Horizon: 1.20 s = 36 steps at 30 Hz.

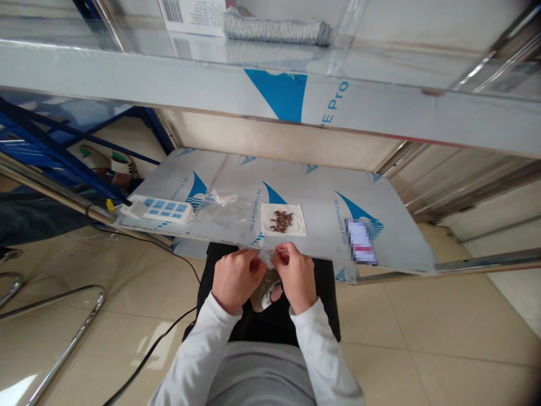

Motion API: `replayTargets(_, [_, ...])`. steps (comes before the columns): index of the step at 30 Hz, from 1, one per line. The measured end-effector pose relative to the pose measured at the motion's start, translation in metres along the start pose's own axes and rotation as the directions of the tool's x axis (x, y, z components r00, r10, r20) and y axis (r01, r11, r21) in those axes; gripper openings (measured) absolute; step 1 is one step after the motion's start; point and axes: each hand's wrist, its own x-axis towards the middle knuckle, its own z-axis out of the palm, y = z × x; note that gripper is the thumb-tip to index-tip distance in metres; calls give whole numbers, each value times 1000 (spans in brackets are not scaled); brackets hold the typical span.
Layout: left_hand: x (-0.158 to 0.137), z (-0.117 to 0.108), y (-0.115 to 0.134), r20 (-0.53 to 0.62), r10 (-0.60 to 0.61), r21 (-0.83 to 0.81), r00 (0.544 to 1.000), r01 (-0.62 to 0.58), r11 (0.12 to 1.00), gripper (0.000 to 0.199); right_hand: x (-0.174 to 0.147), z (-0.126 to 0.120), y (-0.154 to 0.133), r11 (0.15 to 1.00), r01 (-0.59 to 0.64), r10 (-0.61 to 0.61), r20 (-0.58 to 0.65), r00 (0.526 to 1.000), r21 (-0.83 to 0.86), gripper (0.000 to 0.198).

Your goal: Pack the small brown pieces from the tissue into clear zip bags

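Both of my hands are close together just in front of the shelf's near edge, above my lap. My left hand [240, 276] is closed, its fingers pinching one side of a small clear plastic bag [266, 257]. On the other side of the bag, my right hand [295, 275] pinches it between thumb and fingers. Whether anything is inside the bag I cannot tell. Just beyond my hands, a heap of small brown screw-like pieces [281, 221] lies on a square white cloth or paper [298, 226].
The film-covered metal shelf [321, 242] carries a white power strip [163, 210], crumpled clear plastic [224, 211] and a phone [360, 241] at right. An upper shelf [169, 84] crosses overhead, bearing a grey rolled cloth [276, 31]. A black cable [156, 341] runs across the floor.
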Motion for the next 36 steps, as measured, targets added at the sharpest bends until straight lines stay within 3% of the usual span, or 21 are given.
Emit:
replayTargets(5, [3, 3, 2, 14, 111, -277, 994, -103, 955, 22, 0, -5, 3, 968, 226, -238, 120, 964, 107, 22])
replayTargets(9, [2, 2, 5, 47, 143, -431, 989, -109, 896, 20, 3, -5, 3, 923, 282, -333, 176, 926, 261, 32])
replayTargets(13, [-2, -7, -3, 50, 165, -461, 985, -124, 879, 27, 11, -7, 10, 937, 226, -292, 241, 926, 266, 26])
replayTargets(16, [-1, -16, -12, -10, 238, -367, 971, -225, 903, 18, 15, -12, 15, 961, 180, -232, 261, 937, 209, 26])
replayTargets(17, [0, -17, -14, -23, 269, -319, 963, -262, 911, 31, 16, -13, 15, 963, 170, -222, 264, 938, 207, 26])
replayTargets(19, [5, -15, -14, 2, 346, -243, 938, -335, 910, 77, 15, -15, 12, 963, 162, -219, 272, 937, 216, 24])
replayTargets(21, [11, -5, -11, 77, 411, -222, 908, -386, 895, 92, 12, -15, 7, 960, 175, -234, 280, 931, 221, 20])
replayTargets(24, [19, 16, -9, 158, 411, -271, 898, -361, 892, 54, 8, -16, 7, 944, 205, -279, 291, 915, 259, 11])
replayTargets(27, [25, 38, -15, 118, 286, -347, 951, -230, 909, 25, 19, -17, 31, 929, 200, -285, 255, 924, 313, 12])
replayTargets(31, [34, 61, -29, 18, 125, -418, 992, -106, 902, 23, 71, -1, 89, 999, 36, -38, 114, 993, 23, 20])
replayTargets(36, [41, 78, -33, -45, 54, -447, 998, -69, 892, 21, 137, 38, 120, 988, 70, -39, 221, 974, -134, 39])
